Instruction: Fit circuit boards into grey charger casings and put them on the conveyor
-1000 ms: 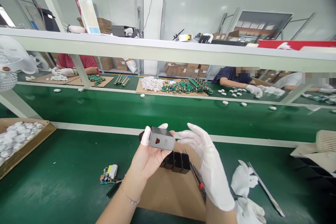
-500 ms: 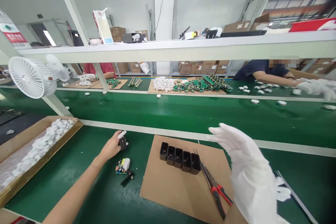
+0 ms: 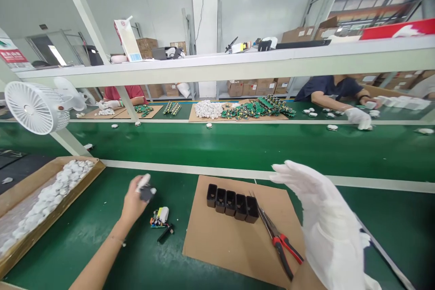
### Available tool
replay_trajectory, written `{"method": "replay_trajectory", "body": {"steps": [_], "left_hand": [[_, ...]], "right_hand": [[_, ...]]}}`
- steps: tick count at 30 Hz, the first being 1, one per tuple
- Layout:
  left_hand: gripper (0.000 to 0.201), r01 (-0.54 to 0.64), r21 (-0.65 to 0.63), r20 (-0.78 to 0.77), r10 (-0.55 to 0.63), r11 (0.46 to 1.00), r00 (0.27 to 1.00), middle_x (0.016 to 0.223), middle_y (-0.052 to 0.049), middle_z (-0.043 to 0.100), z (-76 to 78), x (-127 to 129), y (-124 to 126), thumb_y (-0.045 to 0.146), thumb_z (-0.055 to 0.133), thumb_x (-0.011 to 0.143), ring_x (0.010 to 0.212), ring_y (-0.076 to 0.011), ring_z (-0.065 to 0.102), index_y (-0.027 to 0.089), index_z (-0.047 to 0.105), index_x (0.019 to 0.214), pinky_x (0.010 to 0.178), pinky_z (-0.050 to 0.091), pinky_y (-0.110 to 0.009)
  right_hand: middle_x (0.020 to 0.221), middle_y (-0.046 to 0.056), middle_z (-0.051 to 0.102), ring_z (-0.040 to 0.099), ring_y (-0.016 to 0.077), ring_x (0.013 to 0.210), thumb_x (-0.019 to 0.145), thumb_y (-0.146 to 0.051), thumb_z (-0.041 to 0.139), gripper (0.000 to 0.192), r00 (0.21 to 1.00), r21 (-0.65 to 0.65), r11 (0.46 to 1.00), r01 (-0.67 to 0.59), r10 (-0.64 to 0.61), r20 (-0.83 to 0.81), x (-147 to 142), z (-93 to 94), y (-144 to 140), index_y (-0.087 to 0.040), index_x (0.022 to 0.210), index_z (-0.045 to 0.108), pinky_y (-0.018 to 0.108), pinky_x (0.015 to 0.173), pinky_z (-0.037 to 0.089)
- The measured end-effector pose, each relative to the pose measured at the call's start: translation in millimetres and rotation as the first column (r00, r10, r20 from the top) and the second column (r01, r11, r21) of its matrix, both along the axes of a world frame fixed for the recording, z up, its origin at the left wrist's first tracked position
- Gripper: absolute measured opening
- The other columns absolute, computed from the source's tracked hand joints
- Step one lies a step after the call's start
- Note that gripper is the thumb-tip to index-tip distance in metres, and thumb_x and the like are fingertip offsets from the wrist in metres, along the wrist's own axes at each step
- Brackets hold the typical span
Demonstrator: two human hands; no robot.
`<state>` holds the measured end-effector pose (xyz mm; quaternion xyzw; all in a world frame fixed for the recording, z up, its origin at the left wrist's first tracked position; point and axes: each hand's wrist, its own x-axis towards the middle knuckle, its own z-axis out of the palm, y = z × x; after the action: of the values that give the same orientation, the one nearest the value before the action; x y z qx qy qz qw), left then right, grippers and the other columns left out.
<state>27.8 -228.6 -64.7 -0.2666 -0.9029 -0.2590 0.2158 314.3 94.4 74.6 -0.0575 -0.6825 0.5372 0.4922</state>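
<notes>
Holding: left hand [image 3: 134,199], bare apart from a white finger cot, pinches a small dark grey plastic charger block [image 3: 147,193] between thumb and fingertips, above the green bench mat [image 3: 102,244].
Idle hand: right hand [image 3: 319,213], in a white cloth glove, hovers with fingers spread and grips nothing.
Below the left hand: a small green circuit board with a white part [image 3: 159,216] and a short black piece [image 3: 166,233] lie loose on the mat, just to its right.
Between the hands: a brown cardboard sheet [image 3: 231,240] carries a row of five open black plastic casings [image 3: 233,202], all apparently unfilled.
Near the right hand: red-handled pliers [image 3: 278,242] lie on the cardboard, just left of the glove.
Far left of the left hand: a cardboard tray of white plastic parts [image 3: 44,199].
Progress, as judged: one block is in hand, five casings wait, so most of the assembly seems left.
Beyond both hands: co-workers' gloved hands [image 3: 358,118] sort parts across the green conveyor belt [image 3: 238,145].
</notes>
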Motion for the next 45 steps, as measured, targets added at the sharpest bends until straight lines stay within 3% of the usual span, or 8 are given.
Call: {"method": "replay_trajectory", "body": {"steps": [17, 20, 24, 27, 30, 35, 42, 45], "left_hand": [[0.048, -0.106, -0.059, -0.105, 0.099, 0.993, 0.989, 0.110, -0.015, 0.061, -2.2, 0.5, -20.1, 0.049, 0.044, 0.083, 0.092, -0.0292, 0.064, 0.014, 0.061, 0.111, 0.081, 0.054, -0.040], [0.044, -0.035, -0.085, -0.124, 0.024, 0.996, 0.992, 0.108, -0.013, 0.061, 19.9, 6.5, -7.3, 0.047, 0.051, 0.080, 0.088, -0.0279, 0.065, 0.017, 0.062, 0.109, 0.076, 0.055, -0.038], [0.055, 0.158, -0.072, -0.211, -0.170, 0.985, 0.963, 0.122, -0.012, 0.053, 76.2, 41.8, 33.5, 0.038, 0.055, 0.084, 0.112, -0.0266, 0.054, 0.023, 0.040, 0.136, 0.094, 0.047, -0.040], [0.072, 0.488, -0.030, -0.278, -0.476, 0.872, 0.834, 0.110, -0.009, 0.055, 117.8, 83.1, 73.5, 0.023, 0.058, 0.085, 0.097, -0.0219, 0.053, 0.027, 0.018, 0.145, 0.086, 0.049, -0.039], [0.065, 0.617, 0.015, -0.294, -0.586, 0.787, 0.755, 0.103, -0.008, 0.055, 143.7, 117.8, 105.6, 0.022, 0.065, 0.082, 0.090, -0.0211, 0.050, 0.024, 0.030, 0.137, 0.080, 0.050, -0.036], [0.058, 0.708, 0.074, -0.195, -0.686, 0.703, 0.701, 0.107, -0.007, 0.057, 150.9, 144.6, 133.5, 0.021, 0.067, 0.080, 0.095, -0.0217, 0.049, 0.026, 0.039, 0.130, 0.081, 0.051, -0.033], [0.068, 0.744, 0.190, -0.090, -0.744, 0.640, 0.662, 0.124, -0.011, 0.051, 140.7, 140.1, 136.6, 0.017, 0.066, 0.079, 0.114, -0.0217, 0.047, 0.023, 0.031, 0.138, 0.093, 0.048, -0.032], [0.064, 0.727, 0.152, -0.091, -0.723, 0.670, 0.685, 0.121, -0.011, 0.052, 140.6, 135.7, 131.9, 0.014, 0.063, 0.081, 0.113, -0.0214, 0.046, 0.023, 0.032, 0.136, 0.092, 0.048, -0.031]], "right_hand": [[0.129, 0.002, 0.057, 0.048, 0.0254, 0.124, 0.097, -0.046, 0.035, 0.039, 0.982, 0.173, 0.981, -0.085, 0.053, 0.179, 10.8, 8.5, -7.9, -0.029, 0.127, 0.054, 0.040, 0.105, 0.034], [0.122, 0.003, 0.062, 0.052, 0.0249, 0.119, 0.096, -0.045, 0.037, 0.037, 0.976, 0.195, 0.974, -0.114, 0.073, 0.203, 6.9, 9.4, -10.1, -0.028, 0.123, 0.057, 0.041, 0.105, 0.035], [0.118, 0.004, 0.063, 0.053, 0.0246, 0.117, 0.096, -0.046, 0.040, 0.034, 0.956, 0.105, 0.975, -0.194, 0.165, 0.241, -12.9, 7.1, -17.1, -0.028, 0.117, 0.059, 0.044, 0.106, 0.036], [0.119, 0.008, 0.062, 0.055, 0.0244, 0.116, 0.095, -0.049, 0.038, 0.038, 0.891, -0.051, 0.938, -0.343, 0.342, 0.299, -32.4, 3.5, -26.1, -0.025, 0.119, 0.056, 0.047, 0.108, 0.034], [0.129, 0.010, 0.056, 0.055, 0.0233, 0.117, 0.095, -0.051, 0.038, 0.040, 0.799, -0.219, 0.839, -0.498, 0.542, 0.260, -45.5, 1.9, -35.8, -0.025, 0.123, 0.053, 0.045, 0.106, 0.038], [0.122, 0.011, 0.059, 0.057, 0.0248, 0.111, 0.092, -0.047, 0.048, 0.038, 0.683, -0.310, 0.691, -0.653, 0.714, 0.152, -50.4, 6.1, -47.0, -0.023, 0.121, 0.054, 0.043, 0.097, 0.045], [0.110, 0.007, 0.062, 0.058, 0.0213, 0.099, 0.086, -0.034, 0.053, 0.030, 0.734, -0.327, 0.749, -0.577, 0.651, 0.196, -50.1, 9.1, -51.4, -0.023, 0.114, 0.059, 0.033, 0.083, 0.048], [0.094, 0.004, 0.065, 0.059, 0.0176, 0.086, 0.085, -0.026, 0.052, 0.016, 0.770, -0.255, 0.842, -0.475, 0.538, 0.344, -49.4, 9.4, -50.2, -0.020, 0.093, 0.064, 0.029, 0.079, 0.047]]}}
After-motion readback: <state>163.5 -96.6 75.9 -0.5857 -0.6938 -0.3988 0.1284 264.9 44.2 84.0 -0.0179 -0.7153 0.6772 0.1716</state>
